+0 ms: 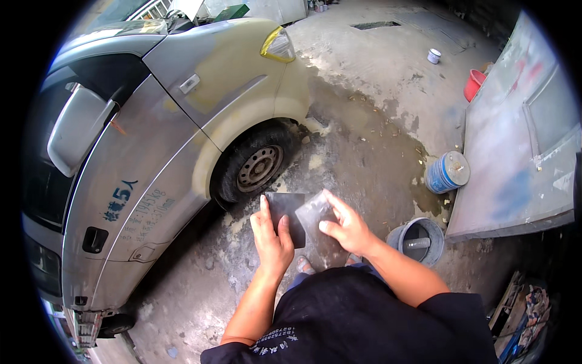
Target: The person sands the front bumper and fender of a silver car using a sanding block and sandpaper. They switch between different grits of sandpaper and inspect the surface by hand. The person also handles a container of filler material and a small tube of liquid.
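In front of my body, my left hand grips a flat dark grey rectangular sheet, which looks like sandpaper. The thumb lies on its face and the fingers reach behind its left edge. My right hand pinches a lighter grey, slightly shiny sheet between thumb and fingers. Its left corner overlaps the dark sheet; whether the two are joined, I cannot tell. Beyond my hands stands a silver van, its front fender covered in patchy yellowish filler or primer.
Yellow tape borders the van's headlight. The front wheel is left of my hands. On my right stand an open grey bucket and a lidded blue bucket by a paint-marked panel. The concrete floor has wet patches.
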`<state>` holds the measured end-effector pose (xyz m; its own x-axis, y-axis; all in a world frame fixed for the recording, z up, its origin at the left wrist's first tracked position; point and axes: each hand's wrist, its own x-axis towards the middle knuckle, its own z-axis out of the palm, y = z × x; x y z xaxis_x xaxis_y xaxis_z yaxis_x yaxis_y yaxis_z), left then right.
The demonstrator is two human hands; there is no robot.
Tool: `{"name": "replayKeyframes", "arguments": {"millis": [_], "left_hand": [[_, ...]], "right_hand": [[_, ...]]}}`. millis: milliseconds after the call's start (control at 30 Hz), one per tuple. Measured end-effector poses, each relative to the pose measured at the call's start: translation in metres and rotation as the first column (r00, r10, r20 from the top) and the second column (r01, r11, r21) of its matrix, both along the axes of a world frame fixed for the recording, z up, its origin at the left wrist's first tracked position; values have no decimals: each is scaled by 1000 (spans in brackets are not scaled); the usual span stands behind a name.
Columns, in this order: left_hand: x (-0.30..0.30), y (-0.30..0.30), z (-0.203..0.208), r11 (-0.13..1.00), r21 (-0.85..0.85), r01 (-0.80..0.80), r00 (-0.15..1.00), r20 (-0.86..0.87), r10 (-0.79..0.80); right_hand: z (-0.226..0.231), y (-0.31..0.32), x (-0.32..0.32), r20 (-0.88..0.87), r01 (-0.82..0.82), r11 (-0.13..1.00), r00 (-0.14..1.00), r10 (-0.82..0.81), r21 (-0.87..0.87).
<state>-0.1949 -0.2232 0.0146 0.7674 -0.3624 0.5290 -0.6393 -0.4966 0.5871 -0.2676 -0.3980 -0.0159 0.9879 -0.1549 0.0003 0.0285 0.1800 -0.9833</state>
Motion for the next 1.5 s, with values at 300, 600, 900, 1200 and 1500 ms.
{"name": "replayKeyframes", "arguments": {"millis": [300, 600, 900, 1200, 1500], "left_hand": [[1, 7, 1, 997, -46, 64, 998, -9, -65], [6, 36, -2, 713, -682, 159, 387, -622, -681], [-3, 27, 14, 654, -733, 186, 282, -598, -751], [4, 40, 6, 703, -669, 241, 334, -623, -707], [-13, 29, 4, 664, -744, 72, 346, -606, -717]], "right_hand": [[31, -23, 22, -32, 90, 922, 996, -84, 377], [39, -37, -9, -97, -2, 942, 995, 37, 337], [31, -18, 10, 68, 143, 990, 987, -144, 18], [63, -6, 6, 79, -193, 971, 980, 184, 139], [23, 12, 7, 135, 314, 930, 947, -292, -193]]}}
